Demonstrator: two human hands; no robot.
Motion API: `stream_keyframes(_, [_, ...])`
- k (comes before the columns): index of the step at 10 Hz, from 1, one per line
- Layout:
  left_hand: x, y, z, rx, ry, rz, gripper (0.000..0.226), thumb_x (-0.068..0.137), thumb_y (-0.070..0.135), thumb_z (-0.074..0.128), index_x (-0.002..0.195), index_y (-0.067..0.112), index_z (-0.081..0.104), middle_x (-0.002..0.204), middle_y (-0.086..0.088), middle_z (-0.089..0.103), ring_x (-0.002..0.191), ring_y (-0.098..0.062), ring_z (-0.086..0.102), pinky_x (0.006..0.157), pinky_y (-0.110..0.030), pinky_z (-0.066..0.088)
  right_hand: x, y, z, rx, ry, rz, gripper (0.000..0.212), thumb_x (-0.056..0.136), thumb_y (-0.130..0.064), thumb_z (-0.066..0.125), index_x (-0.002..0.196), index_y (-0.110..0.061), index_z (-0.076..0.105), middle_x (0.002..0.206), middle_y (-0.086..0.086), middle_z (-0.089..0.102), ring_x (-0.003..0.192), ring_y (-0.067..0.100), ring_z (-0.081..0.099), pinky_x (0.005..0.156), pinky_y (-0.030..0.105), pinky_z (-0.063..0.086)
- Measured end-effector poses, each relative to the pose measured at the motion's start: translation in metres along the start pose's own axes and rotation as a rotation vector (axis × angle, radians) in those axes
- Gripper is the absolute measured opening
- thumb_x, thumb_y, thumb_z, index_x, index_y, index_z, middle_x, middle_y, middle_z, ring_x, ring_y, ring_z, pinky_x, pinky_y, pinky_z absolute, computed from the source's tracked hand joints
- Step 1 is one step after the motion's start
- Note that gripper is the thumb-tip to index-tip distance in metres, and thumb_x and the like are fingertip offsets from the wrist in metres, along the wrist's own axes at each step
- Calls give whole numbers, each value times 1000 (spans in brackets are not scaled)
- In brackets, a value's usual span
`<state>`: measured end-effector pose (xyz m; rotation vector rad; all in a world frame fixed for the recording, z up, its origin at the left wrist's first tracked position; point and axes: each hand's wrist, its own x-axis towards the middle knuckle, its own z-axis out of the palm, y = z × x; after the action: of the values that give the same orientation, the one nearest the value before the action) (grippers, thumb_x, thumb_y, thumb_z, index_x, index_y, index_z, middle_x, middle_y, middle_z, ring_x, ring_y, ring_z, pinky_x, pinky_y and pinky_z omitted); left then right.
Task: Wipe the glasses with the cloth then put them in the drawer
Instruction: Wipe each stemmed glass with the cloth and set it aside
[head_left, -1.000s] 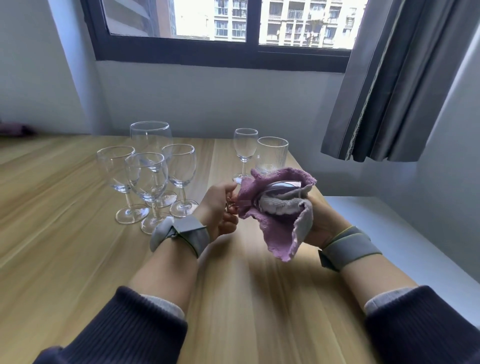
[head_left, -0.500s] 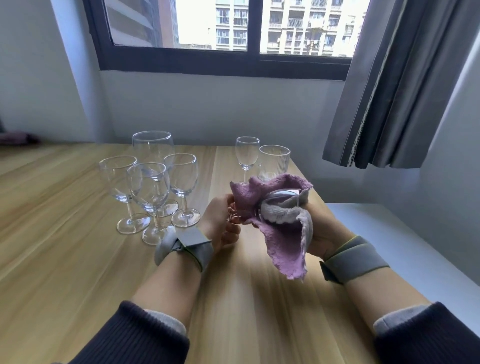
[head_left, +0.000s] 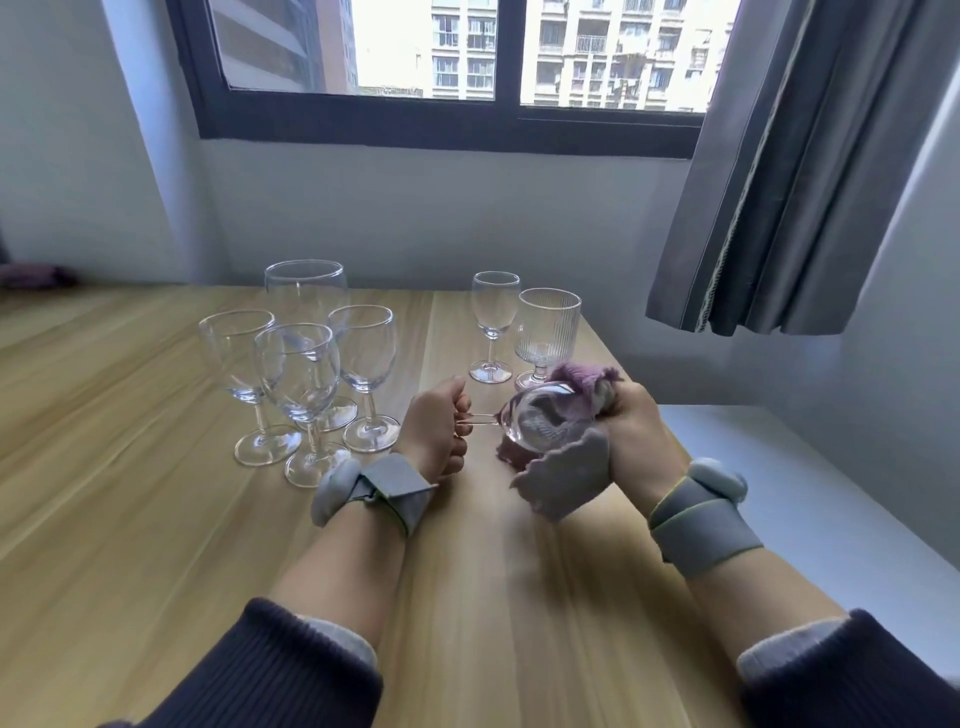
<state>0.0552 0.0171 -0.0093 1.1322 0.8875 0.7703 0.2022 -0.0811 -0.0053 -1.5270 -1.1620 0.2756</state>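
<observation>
The left hand (head_left: 435, 427) is curled round the stem and foot of a wine glass (head_left: 530, 422) lying on its side above the table (head_left: 156, 519), while the right hand (head_left: 636, 441) grips the pink and grey cloth (head_left: 569, 467), part of it stuffed into the bowl and part hanging below it. So this looks like the wiping step, with the inside of the bowl getting the cloth. I'd guess the next move is to twist glass against cloth, draw the cloth out, then carry the glass to the drawer, which I can't see from here. That thin stem wants a gentle hold; too hard a twist could snap it. Further out, four stemmed glasses (head_left: 306, 384) stand bunched to the left, one of them just beside the left wrist, and a small wine glass (head_left: 493, 325) and a ribbed goblet (head_left: 548, 332) stand near the table's far right edge, under the window (head_left: 441, 62) and the grey curtain (head_left: 805, 182)
</observation>
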Motion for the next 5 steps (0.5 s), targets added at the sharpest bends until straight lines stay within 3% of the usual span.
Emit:
stream_keyframes(1, [0,2,-2,-19,1,-12,37,98,33,38,63,19,37,55,1,29,33,-7,17,38,-8,11,1,2,0,-130,44,-104,16,77,9,66,93,9,69,87,23,69,85,36,65,79,44,53])
stream_keyframes(2, [-1,3,-3,-34,-1,-30,36,97,34,38,64,19,38,56,1,29,32,-6,18,35,-8,11,4,3,2,-282,62,-199,19,78,6,62,93,17,62,91,34,63,88,47,60,82,56,48])
stream_keyframes(3, [-1,3,-5,-48,-1,-49,36,96,34,39,64,19,38,55,2,29,31,-6,18,34,-9,11,-5,-4,4,-341,101,-282,17,80,16,55,97,21,60,97,36,59,91,51,54,82,56,44])
stream_keyframes(4, [-1,2,-6,-93,-20,-124,36,96,34,39,64,18,38,50,2,29,29,-5,18,33,-8,11,-4,-3,0,-382,120,-381,20,78,16,53,96,20,62,91,32,64,85,44,60,79,50,49])
stream_keyframes(5, [-2,-1,-3,-134,-47,-202,36,97,35,37,65,18,37,43,3,30,30,-6,18,33,-8,9,2,-3,-8,-398,138,-437,23,70,3,52,86,13,65,80,24,68,72,28,65,70,20,43])
